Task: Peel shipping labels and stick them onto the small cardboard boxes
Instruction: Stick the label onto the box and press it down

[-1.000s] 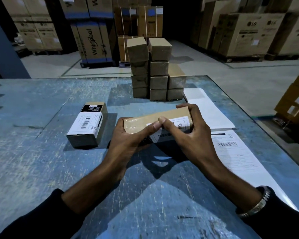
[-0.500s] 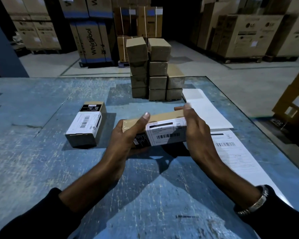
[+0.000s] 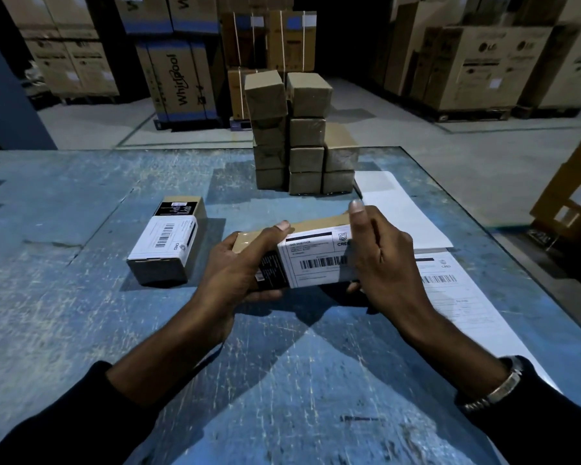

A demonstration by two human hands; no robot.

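Above the scratched blue desk (image 3: 81, 297), our left hand (image 3: 235, 273) and right hand (image 3: 379, 260) grip the small brown cardboard box (image 3: 259, 236), its white shipping label (image 3: 316, 263) risking creases if we press unevenly.

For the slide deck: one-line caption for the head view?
Both hands, left hand and right hand, grip a labelled box above the table.

Dim warehouse; scuffed blue table (image 3: 64, 313), grey concrete floor (image 3: 450, 156), stacked appliance cartons (image 3: 483, 62).

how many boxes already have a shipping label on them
2: the labelled box lying on the table left of the hands, and the held box between left hand and right hand. Stacked boxes' hidden faces can't be checked.
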